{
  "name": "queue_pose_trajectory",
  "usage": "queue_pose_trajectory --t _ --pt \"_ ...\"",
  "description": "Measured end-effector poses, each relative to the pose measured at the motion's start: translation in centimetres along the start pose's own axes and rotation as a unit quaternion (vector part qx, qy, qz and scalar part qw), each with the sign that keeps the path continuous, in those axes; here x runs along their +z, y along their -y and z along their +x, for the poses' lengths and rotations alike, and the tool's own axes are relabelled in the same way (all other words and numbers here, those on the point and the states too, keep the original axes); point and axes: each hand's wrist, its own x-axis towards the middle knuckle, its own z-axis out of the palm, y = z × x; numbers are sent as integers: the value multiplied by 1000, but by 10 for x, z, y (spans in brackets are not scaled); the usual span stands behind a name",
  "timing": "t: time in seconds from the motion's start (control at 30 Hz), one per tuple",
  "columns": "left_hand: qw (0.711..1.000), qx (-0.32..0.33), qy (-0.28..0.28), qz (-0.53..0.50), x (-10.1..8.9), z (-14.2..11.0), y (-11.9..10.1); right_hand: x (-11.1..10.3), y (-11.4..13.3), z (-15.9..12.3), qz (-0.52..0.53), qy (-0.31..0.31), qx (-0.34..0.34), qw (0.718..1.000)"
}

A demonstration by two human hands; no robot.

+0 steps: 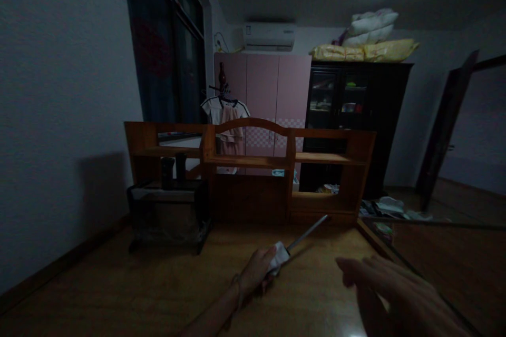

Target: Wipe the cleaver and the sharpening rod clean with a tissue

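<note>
Grey, likely stiff, the rod [307, 233] before the shelf [251, 162] should handle best by the grip [281, 254] our left fingers [269, 255] clasp, right fingers [359, 268] outstretched.

Thin straight rod [309, 233], grey, metal-looking, held at near end in L fingers [270, 254]. White piece [280, 256] round that end, partly hidden by fingers; cloth or grip, can't tell. Rod slants fwd & R of fingers, bare tip well beyond.

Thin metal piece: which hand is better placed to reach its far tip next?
Probably the right hand: it looks unoccupied, with fingers nearer the metal tip; the left hand grips the white part at the opposite end.
</note>
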Motion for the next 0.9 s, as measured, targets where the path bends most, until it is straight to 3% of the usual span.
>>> queue_pose_trajectory --t 0.07,0.13,0.2,0.27,0.4,0.47,0.53,0.6,0.73,0.9 --pt "1000 -9 8 -9 -1 -1 -1 33 -26 0 9 65 31 997" --pt "1000 -17 11 -15 -1 0 -2 68 -59 -9 19 157 157 975" --pt "1000 -23 6 -16 -2 2 -3 99 -88 -26 110 229 302 919" --pt "999 -23 1 -23 -2 3 -5 121 -107 -45 243 271 425 829" --pt "997 -24 58 -45 -8 2 -12 147 -114 -73 332 274 484 762" --pt "993 -39 108 -40 -12 0 -17 152 -112 -81 430 231 541 685" --pt "990 -53 129 -29 -15 -2 -22 153 -110 -85 486 190 563 641" --pt "990 -59 129 -29 -16 -4 -25 152 -109 -87 506 177 550 640" --pt "989 -40 123 -68 -12 -8 -30 149 -109 -87 478 187 522 682" --pt "993 15 48 -108 -12 -9 -29 147 -109 -86 449 169 531 699"
